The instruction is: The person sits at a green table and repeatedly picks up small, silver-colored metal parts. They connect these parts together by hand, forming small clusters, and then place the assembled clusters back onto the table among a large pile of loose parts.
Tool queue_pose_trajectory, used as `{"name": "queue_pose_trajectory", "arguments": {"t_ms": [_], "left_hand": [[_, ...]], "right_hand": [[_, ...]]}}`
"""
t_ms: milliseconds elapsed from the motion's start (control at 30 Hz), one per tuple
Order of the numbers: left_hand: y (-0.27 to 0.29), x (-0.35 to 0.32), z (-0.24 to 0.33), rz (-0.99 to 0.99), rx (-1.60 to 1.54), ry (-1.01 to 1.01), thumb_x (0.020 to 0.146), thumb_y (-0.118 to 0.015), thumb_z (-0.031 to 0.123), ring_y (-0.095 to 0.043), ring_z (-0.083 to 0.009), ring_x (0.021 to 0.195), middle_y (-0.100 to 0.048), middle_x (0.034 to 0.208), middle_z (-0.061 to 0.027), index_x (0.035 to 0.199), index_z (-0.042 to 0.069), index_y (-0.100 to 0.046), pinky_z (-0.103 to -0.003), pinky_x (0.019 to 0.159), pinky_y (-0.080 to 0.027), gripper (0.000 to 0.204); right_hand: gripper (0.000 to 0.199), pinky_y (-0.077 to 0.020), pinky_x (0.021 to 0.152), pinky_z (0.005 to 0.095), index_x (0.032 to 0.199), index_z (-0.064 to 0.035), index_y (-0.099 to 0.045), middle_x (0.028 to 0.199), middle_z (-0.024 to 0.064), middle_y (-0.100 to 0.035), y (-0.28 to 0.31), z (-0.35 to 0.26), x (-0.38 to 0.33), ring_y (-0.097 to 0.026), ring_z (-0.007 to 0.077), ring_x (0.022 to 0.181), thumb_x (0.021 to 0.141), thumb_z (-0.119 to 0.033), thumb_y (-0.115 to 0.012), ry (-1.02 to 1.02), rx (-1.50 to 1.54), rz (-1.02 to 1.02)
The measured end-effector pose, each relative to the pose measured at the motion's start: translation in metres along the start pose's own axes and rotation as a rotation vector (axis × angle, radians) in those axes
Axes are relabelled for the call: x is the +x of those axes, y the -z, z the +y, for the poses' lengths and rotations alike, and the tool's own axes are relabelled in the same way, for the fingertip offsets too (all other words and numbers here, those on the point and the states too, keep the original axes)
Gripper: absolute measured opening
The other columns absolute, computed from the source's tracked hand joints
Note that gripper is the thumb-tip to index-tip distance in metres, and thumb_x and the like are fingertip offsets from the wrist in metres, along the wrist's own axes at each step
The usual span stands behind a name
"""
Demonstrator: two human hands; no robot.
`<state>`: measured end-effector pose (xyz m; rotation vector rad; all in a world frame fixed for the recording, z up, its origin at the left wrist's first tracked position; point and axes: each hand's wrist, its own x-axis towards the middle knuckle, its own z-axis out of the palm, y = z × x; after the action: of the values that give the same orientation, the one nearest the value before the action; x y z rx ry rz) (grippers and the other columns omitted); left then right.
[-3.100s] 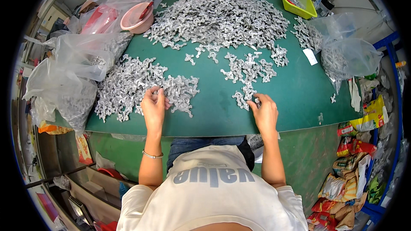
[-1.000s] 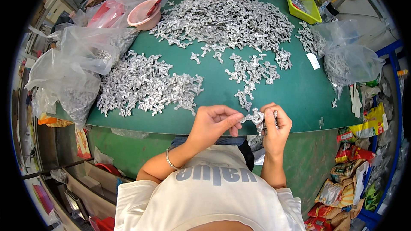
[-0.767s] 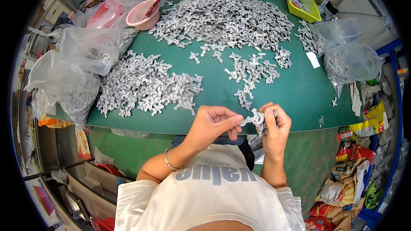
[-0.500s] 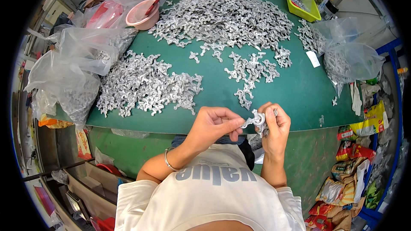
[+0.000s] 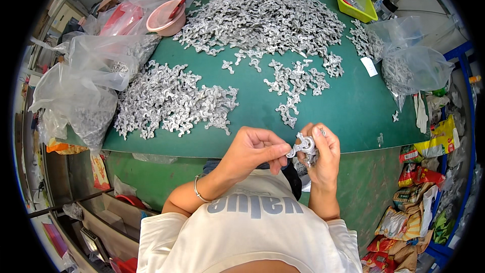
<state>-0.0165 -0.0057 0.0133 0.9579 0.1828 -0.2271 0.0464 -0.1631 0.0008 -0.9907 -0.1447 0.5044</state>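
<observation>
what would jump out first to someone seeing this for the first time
The green table is heaped with small silvery metal parts: a big pile at the far middle and another pile to the near left. At the near edge, the left hand and right hand meet over one metal piece pinched between them. Clear plastic bags of more parts slump along the left edge.

part [image 5: 302, 146] | small silvery curled metal casting | pinched between both hands | 6 o'clock, off table edge
</observation>
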Motion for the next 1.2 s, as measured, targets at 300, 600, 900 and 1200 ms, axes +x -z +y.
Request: {"name": "queue_pose_trajectory", "arguments": {"t_ms": [300, 600, 900, 1200], "left_hand": [[-0.002, -0.001, 0.000, -0.050, -0.016, -0.021, 0.081, -0.061, 0.010, -0.056, -0.0108, 0.052, -0.062, 0.067, -0.0095, 0.079, -0.003, -0.062, -0.021, 0.049, -0.045, 0.013], [-0.007, -0.002, 0.000, -0.043, 0.044, -0.029, 0.081, -0.062, 0.008, -0.057, -0.0106, 0.055, -0.062, 0.069, -0.0095, 0.080, -0.005, -0.061, -0.021, 0.052, -0.046, 0.012], [-0.008, -0.003, 0.000, -0.082, 0.013, -0.027, 0.082, -0.061, 0.007, -0.058, -0.0105, 0.056, -0.062, 0.070, -0.0094, 0.083, -0.004, -0.059, -0.021, 0.053, -0.046, 0.012], [-0.008, 0.009, -0.015, 0.022, 0.192, 0.014, 0.083, -0.058, 0.006, -0.057, -0.0101, 0.057, -0.060, 0.069, -0.0090, 0.080, -0.004, -0.058, -0.021, 0.052, -0.046, 0.010]], "right_hand": [[0.025, -0.0362, 0.041, 0.0197, 0.072, -0.0011, -0.049, 0.069, 0.0064, -0.053, -0.002, -0.001, -0.003, -0.046, 0.0078, 0.048, 0.091, -0.017, -0.045, -0.018, 0.037, -0.009], [0.026, -0.0356, 0.041, 0.0198, 0.071, -0.0025, -0.047, 0.068, 0.0082, -0.052, -0.004, -0.004, -0.005, -0.046, 0.0093, 0.048, 0.091, -0.019, -0.043, -0.008, 0.096, -0.016], [0.026, -0.0335, 0.037, 0.0198, 0.076, -0.0009, -0.050, 0.069, 0.0091, -0.055, -0.003, -0.006, -0.005, -0.047, 0.0095, 0.048, 0.091, -0.021, -0.043, -0.104, 0.121, -0.019], [0.016, -0.0323, 0.035, 0.0176, 0.087, -0.0034, -0.050, 0.082, 0.0105, -0.052, 0.017, 0.021, 0.008, -0.045, 0.0103, 0.054, 0.088, -0.020, -0.049, -0.167, 0.264, -0.146]]}}
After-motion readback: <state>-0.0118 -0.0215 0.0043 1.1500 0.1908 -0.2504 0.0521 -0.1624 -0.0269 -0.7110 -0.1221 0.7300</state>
